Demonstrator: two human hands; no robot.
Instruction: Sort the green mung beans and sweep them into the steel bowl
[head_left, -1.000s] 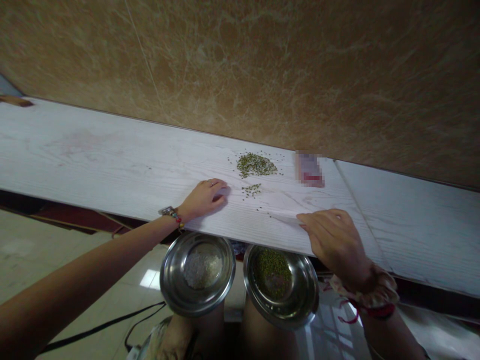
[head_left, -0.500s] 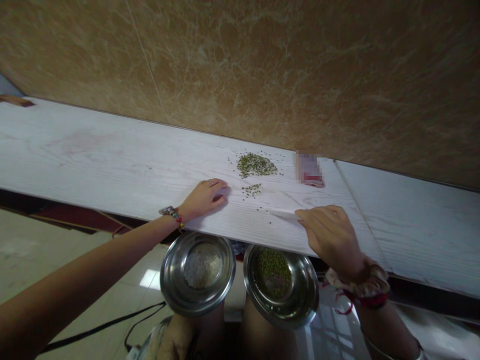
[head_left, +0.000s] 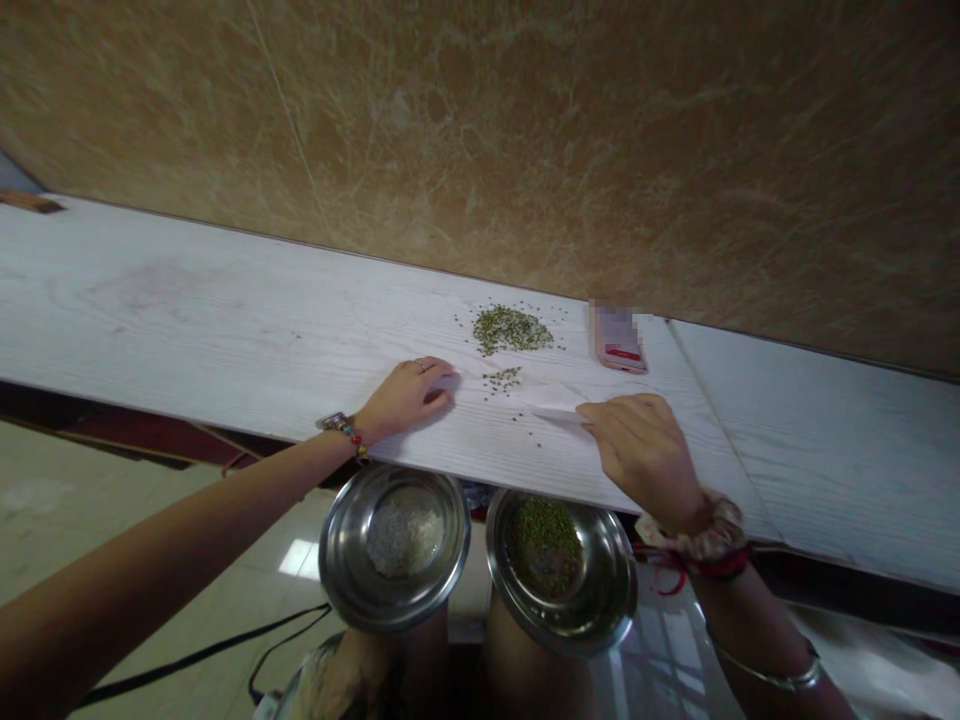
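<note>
My right hand pinches a thin white flat piece, like a card or folded paper, low over the white wood-grain tabletop. Just left of that piece lie a few stray green beans and a small cluster of beans. Behind them spreads a larger pile of small green beans, mung beans by their look. My left hand rests on the tabletop left of the beans, thumb apart from the fingers, with nothing visible in it.
Below the table edge, a steel bowl with green beans and another steel bowl with whitish grains sit on my lap. A phone lies right of the pile, near the brown marbled wall. A dark strap hangs lower left.
My right hand has moved left and slightly away from me, bringing the white piece closer to the small cluster. My left hand and the bean piles look nearly unchanged.
</note>
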